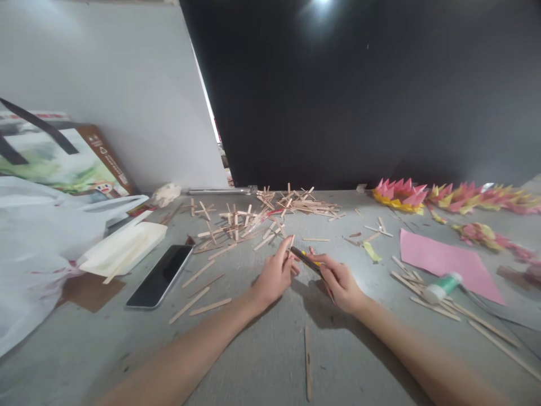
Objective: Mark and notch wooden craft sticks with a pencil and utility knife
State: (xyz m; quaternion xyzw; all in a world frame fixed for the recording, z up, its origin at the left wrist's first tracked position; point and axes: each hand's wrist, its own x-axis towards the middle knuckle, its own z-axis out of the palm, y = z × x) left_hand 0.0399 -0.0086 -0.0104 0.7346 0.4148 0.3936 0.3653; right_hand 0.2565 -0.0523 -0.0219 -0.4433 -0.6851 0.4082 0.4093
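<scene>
Over the middle of the table, my left hand is closed in a pinch on a small wooden craft stick, which is mostly hidden by the fingers. My right hand wraps round a long dark tool with a yellow part; its exact kind is unclear. The tool's far end points at the stick and comes close to my left fingertips; I cannot tell whether they touch. Beyond the hands lies a heap of craft sticks, some joined into crosses. A single craft stick lies nearer to me.
At left are a phone, a pale tray and a white plastic bag. Pink paper, a glue stick and folded paper flowers lie at right. A dark panel stands behind.
</scene>
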